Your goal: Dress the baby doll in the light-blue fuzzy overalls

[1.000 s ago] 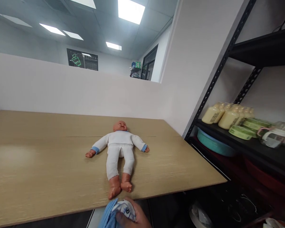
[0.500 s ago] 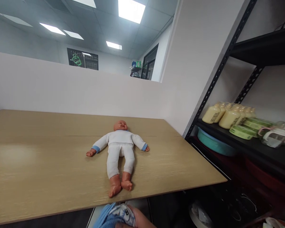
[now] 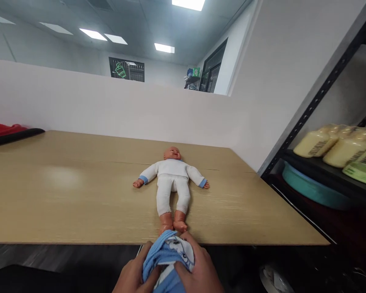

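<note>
A wooden worktop [image 3: 79, 203] spreads out ahead of the left hand [image 3: 133, 270] and right hand [image 3: 203, 268], with a black rack [image 3: 315, 99] off to their right. A doll [image 3: 172, 169] in white clothes lies on its back straight beyond them. Between them, at the near edge, is a blue-and-white cloth [image 3: 171, 255], grasped by both hands.

The cloth [image 3: 170, 253] is blue and white with dark marks. The doll [image 3: 172, 168] wears white with 2 blue cuffs [image 3: 143, 179]. The tabletop [image 3: 79, 199] is light brown.
</note>
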Motion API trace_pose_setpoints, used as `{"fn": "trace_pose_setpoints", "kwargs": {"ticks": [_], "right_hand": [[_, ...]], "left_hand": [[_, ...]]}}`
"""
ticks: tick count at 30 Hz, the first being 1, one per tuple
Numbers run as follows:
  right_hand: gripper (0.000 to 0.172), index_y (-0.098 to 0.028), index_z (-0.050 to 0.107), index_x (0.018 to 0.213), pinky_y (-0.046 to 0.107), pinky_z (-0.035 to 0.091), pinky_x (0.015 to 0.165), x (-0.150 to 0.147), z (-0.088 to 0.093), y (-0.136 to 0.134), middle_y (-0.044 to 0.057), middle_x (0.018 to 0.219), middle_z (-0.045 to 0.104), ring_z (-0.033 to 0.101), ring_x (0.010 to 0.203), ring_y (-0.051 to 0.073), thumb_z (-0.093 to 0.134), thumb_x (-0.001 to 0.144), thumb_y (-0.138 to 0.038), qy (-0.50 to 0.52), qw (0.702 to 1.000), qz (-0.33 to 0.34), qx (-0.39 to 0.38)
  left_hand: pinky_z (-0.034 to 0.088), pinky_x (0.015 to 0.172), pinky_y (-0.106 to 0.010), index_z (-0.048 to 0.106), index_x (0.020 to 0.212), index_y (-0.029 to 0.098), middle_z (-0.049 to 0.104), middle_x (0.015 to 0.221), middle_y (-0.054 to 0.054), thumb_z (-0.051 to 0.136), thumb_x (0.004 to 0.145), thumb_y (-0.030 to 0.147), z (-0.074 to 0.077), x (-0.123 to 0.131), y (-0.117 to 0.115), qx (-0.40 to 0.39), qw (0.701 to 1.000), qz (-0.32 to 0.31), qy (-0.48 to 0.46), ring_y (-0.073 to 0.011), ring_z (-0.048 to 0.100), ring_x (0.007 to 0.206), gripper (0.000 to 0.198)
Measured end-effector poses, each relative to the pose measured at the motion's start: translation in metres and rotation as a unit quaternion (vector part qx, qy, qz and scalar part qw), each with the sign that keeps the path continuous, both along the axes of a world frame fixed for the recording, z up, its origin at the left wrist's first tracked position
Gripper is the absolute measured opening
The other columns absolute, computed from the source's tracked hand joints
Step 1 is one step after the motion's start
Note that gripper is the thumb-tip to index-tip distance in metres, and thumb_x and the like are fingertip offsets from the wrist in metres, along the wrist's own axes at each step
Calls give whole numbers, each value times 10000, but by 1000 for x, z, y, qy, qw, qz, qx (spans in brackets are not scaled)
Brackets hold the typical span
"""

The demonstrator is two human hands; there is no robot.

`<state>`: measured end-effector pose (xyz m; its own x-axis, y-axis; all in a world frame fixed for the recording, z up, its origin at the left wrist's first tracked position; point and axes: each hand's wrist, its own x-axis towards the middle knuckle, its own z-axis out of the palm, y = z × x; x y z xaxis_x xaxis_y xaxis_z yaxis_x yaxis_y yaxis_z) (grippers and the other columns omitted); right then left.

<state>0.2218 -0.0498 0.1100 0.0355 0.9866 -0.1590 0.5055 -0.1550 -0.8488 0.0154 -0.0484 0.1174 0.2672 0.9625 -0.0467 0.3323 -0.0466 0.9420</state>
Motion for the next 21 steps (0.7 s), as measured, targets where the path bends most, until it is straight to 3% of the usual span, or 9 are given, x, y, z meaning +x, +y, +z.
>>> {"fn": "trace_pose_setpoints", "kwargs": {"ticks": [5, 9, 11, 14, 17, 21], "right_hand": [[571, -237, 649, 1392, 475, 500, 1169, -12, 16, 14, 113, 1417, 696, 641, 1347, 323, 605, 825, -187, -76, 989, 40, 124], [607, -204, 598, 1435, 463, 528, 1146, -23, 13, 26, 138, 1544, 581, 577, 1425, 322, 550, 835, -123, -143, 979, 38, 141], [687, -202, 534, 1497, 470, 520, 1159, -26, 7, 30, 131, 1605, 512, 540, 1462, 318, 532, 820, -78, -166, 976, 42, 136], [801, -227, 451, 1565, 480, 510, 1167, -29, -2, 36, 109, 1659, 443, 510, 1489, 312, 490, 795, -9, -188, 972, 54, 128], [847, -233, 399, 1601, 461, 529, 1142, -29, -11, 44, 109, 1689, 401, 466, 1523, 312, 490, 792, -2, -195, 971, 49, 127], [764, -180, 467, 1553, 442, 524, 1143, -21, -30, 58, 153, 1536, 591, 555, 1448, 315, 541, 802, -67, -181, 969, 42, 165]], "left_hand": [[500, 897, -383, 523, 1209, 253, 764, 1079, -58, 469, 953, 331, 4, -2, 17, 32, 991, 34, 128, -288, 724, 987, 273], [397, 1028, -510, 542, 1253, 220, 726, 1241, -121, 442, 916, 183, -1, 2, 37, 112, 958, 72, 256, -341, 660, 1154, 354], [366, 1064, -529, 570, 1269, 201, 695, 1303, -143, 465, 861, 117, -9, 6, 47, 141, 948, 74, 276, -359, 598, 1247, 430], [380, 1068, -519, 573, 1306, 164, 675, 1310, -169, 483, 785, 66, -25, 7, 63, 154, 963, 33, 219, -361, 554, 1263, 538], [395, 1074, -516, 570, 1294, 159, 669, 1278, -169, 507, 787, 85, -34, 3, 76, 147, 983, 9, 112, -348, 564, 1225, 516], [440, 1078, -441, 554, 1276, 212, 664, 1268, -108, 502, 859, 100, -30, 1, 84, 124, 991, 2, -49, -282, 604, 1200, 435]]}}
